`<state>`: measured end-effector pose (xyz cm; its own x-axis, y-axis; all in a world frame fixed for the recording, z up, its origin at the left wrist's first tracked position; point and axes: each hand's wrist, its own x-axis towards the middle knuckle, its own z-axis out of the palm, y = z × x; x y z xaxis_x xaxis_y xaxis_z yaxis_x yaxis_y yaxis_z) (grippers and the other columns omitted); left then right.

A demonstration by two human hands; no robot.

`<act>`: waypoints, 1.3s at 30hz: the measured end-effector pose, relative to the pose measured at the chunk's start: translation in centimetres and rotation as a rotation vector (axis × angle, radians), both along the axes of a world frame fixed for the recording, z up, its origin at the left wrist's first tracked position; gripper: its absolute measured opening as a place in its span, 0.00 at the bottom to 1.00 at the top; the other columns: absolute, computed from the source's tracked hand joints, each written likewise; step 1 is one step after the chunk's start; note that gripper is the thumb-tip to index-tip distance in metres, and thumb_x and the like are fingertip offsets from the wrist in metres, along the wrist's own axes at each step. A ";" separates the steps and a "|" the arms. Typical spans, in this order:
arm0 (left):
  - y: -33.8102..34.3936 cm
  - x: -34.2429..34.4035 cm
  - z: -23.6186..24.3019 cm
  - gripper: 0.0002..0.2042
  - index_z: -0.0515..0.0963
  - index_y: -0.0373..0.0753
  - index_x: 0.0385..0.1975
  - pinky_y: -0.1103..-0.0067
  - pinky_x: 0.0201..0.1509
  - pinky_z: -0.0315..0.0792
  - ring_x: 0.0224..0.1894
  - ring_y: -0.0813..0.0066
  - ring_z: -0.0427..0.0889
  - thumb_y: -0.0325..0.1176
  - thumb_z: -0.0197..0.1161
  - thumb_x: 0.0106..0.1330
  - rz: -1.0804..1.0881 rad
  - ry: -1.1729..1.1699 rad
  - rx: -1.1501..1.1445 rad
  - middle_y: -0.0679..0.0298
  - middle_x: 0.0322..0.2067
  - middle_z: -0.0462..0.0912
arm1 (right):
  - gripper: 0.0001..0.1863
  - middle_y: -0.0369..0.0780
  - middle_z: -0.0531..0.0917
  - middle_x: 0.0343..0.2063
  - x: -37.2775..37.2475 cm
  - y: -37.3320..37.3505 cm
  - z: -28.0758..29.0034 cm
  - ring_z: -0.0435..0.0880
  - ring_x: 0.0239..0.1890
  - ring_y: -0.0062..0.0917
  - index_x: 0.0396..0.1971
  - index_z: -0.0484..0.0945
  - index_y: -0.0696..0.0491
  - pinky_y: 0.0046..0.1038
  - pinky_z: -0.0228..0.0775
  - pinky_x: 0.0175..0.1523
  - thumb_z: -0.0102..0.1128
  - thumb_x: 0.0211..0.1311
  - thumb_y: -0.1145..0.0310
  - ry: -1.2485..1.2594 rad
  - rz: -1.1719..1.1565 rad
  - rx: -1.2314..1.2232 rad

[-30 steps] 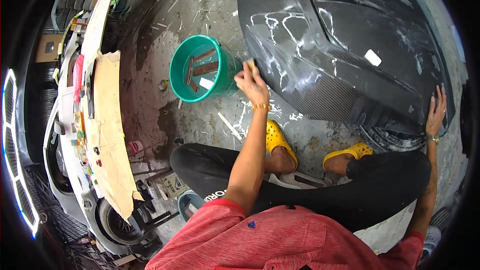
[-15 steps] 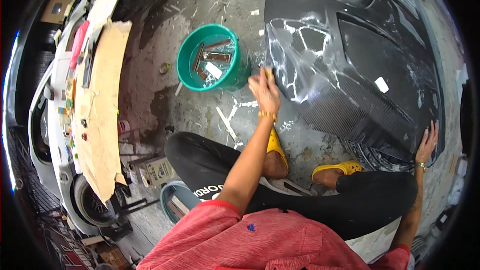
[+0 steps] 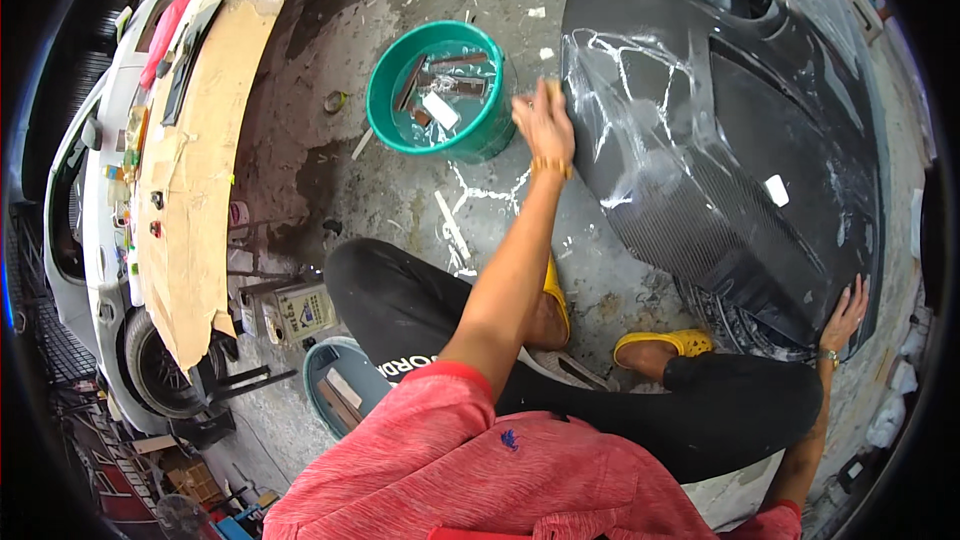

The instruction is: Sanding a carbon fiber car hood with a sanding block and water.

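My left hand [image 3: 543,128] is closed around a small tan sanding piece [image 3: 554,89], mostly hidden by the fingers. It is at the left edge of a dark carbon-fibre car hood [image 3: 660,210], whose surface is wet with whitish streaks. My right hand [image 3: 847,312], fingers spread, lies flat on the hood's near right corner. A white block [image 3: 776,190] rests on the hood. Just left of my left hand, a green bucket [image 3: 480,145] of water holds brown sanding strips [image 3: 458,87] and another white block [image 3: 440,110].
A second, grey-blue bucket [image 3: 318,380] stands by my left knee, near a metal can [image 3: 300,312]. At the left, a cardboard sheet [image 3: 205,200] covers part of a white car [image 3: 75,270]. White scraps [image 3: 452,225] and wet patches lie on the concrete floor.
My left hand has moved away from me along the hood's left edge, still closed. The whole view has shifted slightly. My right hand stays on the hood's corner.
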<state>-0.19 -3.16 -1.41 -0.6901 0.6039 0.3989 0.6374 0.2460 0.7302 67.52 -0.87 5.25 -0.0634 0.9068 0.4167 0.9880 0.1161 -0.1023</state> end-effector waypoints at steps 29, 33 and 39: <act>0.9 4.7 4.4 0.21 0.76 0.39 0.62 0.62 0.52 0.68 0.45 0.48 0.73 0.32 0.63 0.69 -0.282 0.207 0.112 0.46 0.41 0.72 | 0.26 0.45 0.67 0.72 0.1 -0.2 -0.1 0.62 0.74 0.42 0.70 0.70 0.48 0.42 0.49 0.77 0.43 0.81 0.54 -0.071 0.059 0.092; -8.1 11.9 3.4 0.31 0.70 0.42 0.70 0.61 0.55 0.67 0.44 0.52 0.72 0.30 0.66 0.65 -0.512 0.249 0.008 0.49 0.40 0.72 | 0.26 0.45 0.67 0.72 0.0 -0.3 -0.2 0.62 0.74 0.41 0.71 0.69 0.47 0.43 0.48 0.77 0.42 0.81 0.53 -0.061 0.046 0.112; 3.9 5.5 4.0 0.20 0.76 0.37 0.61 0.62 0.52 0.67 0.45 0.49 0.71 0.28 0.60 0.69 -0.415 0.251 0.156 0.44 0.42 0.70 | 0.27 0.43 0.67 0.72 -0.1 -0.4 -0.5 0.62 0.75 0.40 0.71 0.69 0.45 0.43 0.49 0.77 0.43 0.80 0.50 -0.014 0.028 0.112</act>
